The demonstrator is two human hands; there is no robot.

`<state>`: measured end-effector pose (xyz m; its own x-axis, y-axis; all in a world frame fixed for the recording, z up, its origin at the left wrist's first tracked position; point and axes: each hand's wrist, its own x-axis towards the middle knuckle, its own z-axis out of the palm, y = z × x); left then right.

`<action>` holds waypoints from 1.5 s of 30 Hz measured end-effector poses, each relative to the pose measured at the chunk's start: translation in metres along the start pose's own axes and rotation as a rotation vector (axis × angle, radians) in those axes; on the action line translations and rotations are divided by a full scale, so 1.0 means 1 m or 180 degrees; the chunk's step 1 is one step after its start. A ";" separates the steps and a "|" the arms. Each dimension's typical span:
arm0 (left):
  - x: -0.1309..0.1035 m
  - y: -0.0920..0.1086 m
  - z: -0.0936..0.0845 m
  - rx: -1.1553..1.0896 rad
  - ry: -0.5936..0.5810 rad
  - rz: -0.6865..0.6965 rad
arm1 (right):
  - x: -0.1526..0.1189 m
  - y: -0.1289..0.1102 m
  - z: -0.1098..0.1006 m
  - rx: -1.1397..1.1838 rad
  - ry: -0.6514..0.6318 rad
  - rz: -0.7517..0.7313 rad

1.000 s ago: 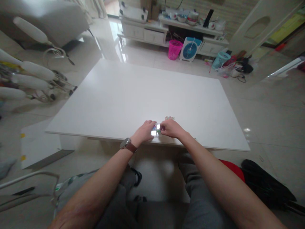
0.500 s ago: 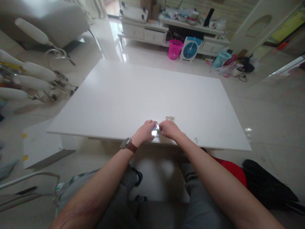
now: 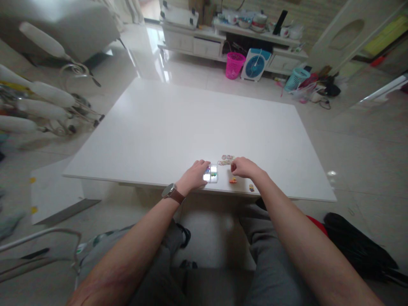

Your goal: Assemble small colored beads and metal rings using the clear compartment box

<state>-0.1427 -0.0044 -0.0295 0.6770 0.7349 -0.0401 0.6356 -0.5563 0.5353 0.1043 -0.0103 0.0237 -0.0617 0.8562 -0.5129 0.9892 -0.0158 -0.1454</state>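
Observation:
A small clear compartment box (image 3: 214, 174) with coloured bits inside lies near the front edge of the white table (image 3: 191, 123). My left hand (image 3: 195, 174), below a brown-strapped watch, grips the box's left side. To the right of the box, my right hand (image 3: 244, 167) is raised a little with its fingers pinched together; whatever is between them is too small to make out. Beneath it lies a small orange item (image 3: 233, 180), and further right a small multicoloured piece (image 3: 251, 188). Several thin rings (image 3: 225, 162) form two rows just behind the box.
Past the table's far edge stand a pink basket (image 3: 235, 66), a blue and white fan (image 3: 255, 64) and a low white cabinet (image 3: 207, 47). White-padded metal frames (image 3: 47, 109) are at the left, a black bag (image 3: 357, 242) at the lower right.
My right hand has moved right, away from the box, uncovering its right side, the rings and the orange item. The multicoloured piece now shows beside my right forearm. My left hand has stayed in place.

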 end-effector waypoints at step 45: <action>-0.003 0.004 -0.006 -0.0069 0.0001 -0.0037 | 0.004 -0.057 0.021 0.0023 0.0271 -0.1408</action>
<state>-0.1446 -0.0068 -0.0219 0.6693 0.7415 -0.0461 0.6353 -0.5391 0.5530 0.0452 -0.0172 0.0122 -0.4670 0.8209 -0.3286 0.8693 0.3580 -0.3409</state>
